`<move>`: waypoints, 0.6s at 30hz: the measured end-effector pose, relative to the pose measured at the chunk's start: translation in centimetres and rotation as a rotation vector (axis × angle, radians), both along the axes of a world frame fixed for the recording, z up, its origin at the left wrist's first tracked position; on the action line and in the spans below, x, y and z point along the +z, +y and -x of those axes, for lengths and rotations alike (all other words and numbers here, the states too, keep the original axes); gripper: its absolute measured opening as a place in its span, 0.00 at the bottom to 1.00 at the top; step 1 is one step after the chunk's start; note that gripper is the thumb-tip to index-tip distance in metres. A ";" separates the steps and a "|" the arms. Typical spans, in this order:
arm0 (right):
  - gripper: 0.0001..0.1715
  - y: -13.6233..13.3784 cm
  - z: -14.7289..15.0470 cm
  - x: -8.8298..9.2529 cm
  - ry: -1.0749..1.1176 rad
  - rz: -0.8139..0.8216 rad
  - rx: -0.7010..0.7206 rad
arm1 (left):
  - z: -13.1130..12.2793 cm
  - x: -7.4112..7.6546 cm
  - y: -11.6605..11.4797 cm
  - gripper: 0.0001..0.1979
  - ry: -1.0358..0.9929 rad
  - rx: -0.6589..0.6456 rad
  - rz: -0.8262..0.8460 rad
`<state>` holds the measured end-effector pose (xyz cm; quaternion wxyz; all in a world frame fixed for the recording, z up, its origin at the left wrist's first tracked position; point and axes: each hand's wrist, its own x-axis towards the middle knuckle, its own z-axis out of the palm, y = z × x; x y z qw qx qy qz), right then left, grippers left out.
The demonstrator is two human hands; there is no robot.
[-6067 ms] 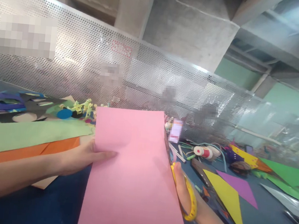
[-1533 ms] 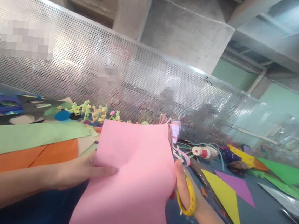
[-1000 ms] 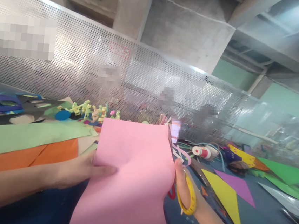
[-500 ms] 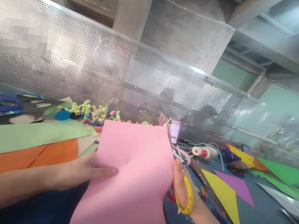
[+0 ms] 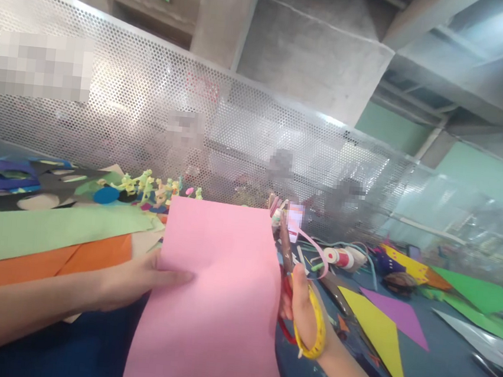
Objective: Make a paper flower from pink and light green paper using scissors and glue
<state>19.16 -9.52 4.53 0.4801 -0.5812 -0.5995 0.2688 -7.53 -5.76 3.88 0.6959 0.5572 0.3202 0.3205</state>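
A large pink sheet [image 5: 214,303], paper or thin foam, stands upright before me with a slight bend. My left hand [image 5: 149,276] pinches its left side, thumb on the near face and fingers hidden behind. At the right edge, my right hand [image 5: 302,306] grips scissors [image 5: 286,248], with the thumb through the yellow loop and the fingers by the red loop. Their brownish blades point up and away along the sheet's right edge. A thin pink strip [image 5: 314,248] curls to the right of the blades.
Orange sheets [image 5: 93,256] and a light green sheet [image 5: 52,225] lie left. On the right are a yellow sheet [image 5: 378,331], a purple sheet [image 5: 399,315] and a red-white roll [image 5: 338,257]. Small green figures [image 5: 145,184] stand before a perforated metal screen [image 5: 248,129].
The pink sheet has shifted slightly left and straightened, its right edge drawing away from my right hand. The scissors' blades, hidden before, now show beside it. The pink strip has moved slightly right.
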 end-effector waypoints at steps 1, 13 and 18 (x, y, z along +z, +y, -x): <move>0.34 0.0 0.0 -0.1 0.030 0.034 0.020 | 0.1 0.3 0.3 0.21 0.007 0.015 0.000; 0.29 -1.0 -0.3 -0.6 -0.520 0.090 0.336 | 8.8 5.9 6.1 0.26 0.742 0.098 -0.241; 0.25 -1.8 -0.2 0.1 -0.850 -0.003 0.466 | 11.8 5.7 8.1 0.29 1.149 0.089 -0.648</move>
